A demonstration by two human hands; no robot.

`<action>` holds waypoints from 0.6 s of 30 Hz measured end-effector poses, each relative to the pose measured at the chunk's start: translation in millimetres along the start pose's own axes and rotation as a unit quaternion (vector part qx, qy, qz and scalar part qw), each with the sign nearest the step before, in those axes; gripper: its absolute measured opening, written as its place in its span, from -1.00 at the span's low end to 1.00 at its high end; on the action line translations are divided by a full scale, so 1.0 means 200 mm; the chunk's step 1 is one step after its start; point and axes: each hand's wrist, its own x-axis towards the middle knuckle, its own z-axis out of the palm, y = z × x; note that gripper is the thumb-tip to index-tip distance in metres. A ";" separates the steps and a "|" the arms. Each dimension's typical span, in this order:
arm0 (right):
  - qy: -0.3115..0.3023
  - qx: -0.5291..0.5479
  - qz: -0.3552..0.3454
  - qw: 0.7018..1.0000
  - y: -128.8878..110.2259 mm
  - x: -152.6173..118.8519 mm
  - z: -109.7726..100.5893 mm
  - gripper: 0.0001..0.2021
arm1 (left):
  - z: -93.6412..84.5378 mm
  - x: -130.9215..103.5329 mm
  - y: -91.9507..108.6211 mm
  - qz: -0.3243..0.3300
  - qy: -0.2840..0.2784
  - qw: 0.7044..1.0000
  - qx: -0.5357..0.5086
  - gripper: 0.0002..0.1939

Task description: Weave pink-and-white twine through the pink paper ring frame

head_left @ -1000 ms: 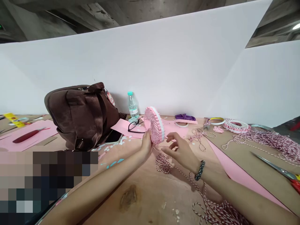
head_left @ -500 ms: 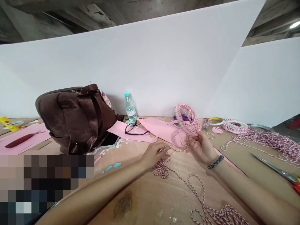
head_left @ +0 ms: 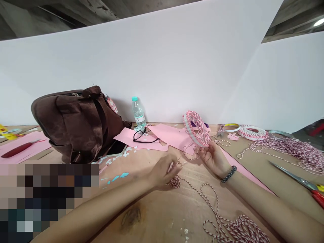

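Right hand point(head_left: 212, 158) gripping woven ring point(head_left: 198, 130) by its lower rim.
Left hand point(head_left: 164, 171) closed on bunched cord point(head_left: 174, 181), apparently; fingers partly obscure it.

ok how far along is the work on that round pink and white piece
The ruffled pink-and-white ring already has red-and-white twisted cord strung across its face. It's in the right hand; the left hand holds a bundle of similar cord. The loose cord pile suggests more may be left, though how much can't be told.
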 end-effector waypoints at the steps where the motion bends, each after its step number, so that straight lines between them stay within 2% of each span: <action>1: -0.002 -0.005 -0.003 1.000 0.00 -0.01 0.00 -0.84 | 0.01 0.00 -0.01 -0.065 0.050 0.997 -0.006 -0.87; 2: -0.003 -0.009 -0.007 1.000 0.01 -0.02 0.01 -0.85 | 0.01 0.01 -0.02 -0.111 0.071 0.991 -0.008 -0.86; 4: -0.003 -0.018 -0.013 1.000 0.01 -0.03 0.01 -0.87 | 0.01 0.02 -0.02 -0.128 0.049 0.991 -0.006 -0.85; 6: -0.001 -0.024 -0.018 1.000 0.02 -0.03 0.02 -0.88 | 0.00 0.03 -0.02 -0.075 0.027 0.997 0.013 -0.84; 8: 0.001 -0.030 -0.021 0.999 0.02 -0.04 0.02 -0.86 | -0.02 0.03 0.00 0.010 -0.001 0.999 0.032 -0.86; 11: -0.006 -0.036 -0.017 0.999 0.02 -0.04 0.02 -0.87 | -0.05 0.02 0.03 0.118 -0.132 0.984 0.037 -0.72; 13: -0.014 -0.038 -0.011 0.999 0.03 -0.05 0.03 -0.88 | -0.05 0.01 0.04 0.128 -0.197 0.972 0.028 -0.76; 14: -0.015 -0.037 -0.007 0.999 0.03 -0.06 0.03 -0.86 | -0.05 0.01 0.04 0.114 -0.204 0.972 0.019 -0.81; 16: -0.010 -0.033 -0.002 0.999 0.04 -0.06 0.03 -0.82 | -0.04 -0.01 0.03 0.062 -0.160 0.985 -0.009 -0.89; 18: 0.001 -0.025 -0.002 1.000 0.04 -0.06 0.03 -0.80 | -0.02 -0.01 0.01 -0.009 -0.050 0.998 -0.031 -0.92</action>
